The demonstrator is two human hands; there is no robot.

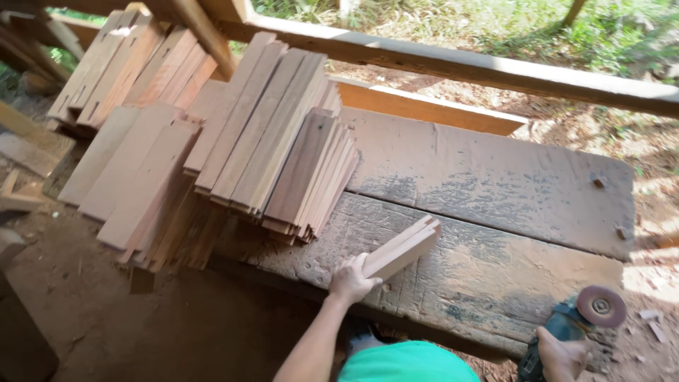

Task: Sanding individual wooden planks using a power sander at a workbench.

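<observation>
My left hand (351,279) grips the near end of a small bundle of thin wooden slats (403,247), which lies slanted on a dusty, worn plank workbench (495,184). My right hand (562,354) holds a green angle grinder (566,329) at the bench's near right corner, its round sanding disc (601,306) facing up and off the wood. To the left of the bundle sits a large stack of similar slats (283,148).
More slat piles (134,177) fan out left of the bench, with another stack (127,64) behind. A long timber rail (453,67) crosses the far side. Sawdust covers the ground. A green garment (407,362) shows at the bottom edge.
</observation>
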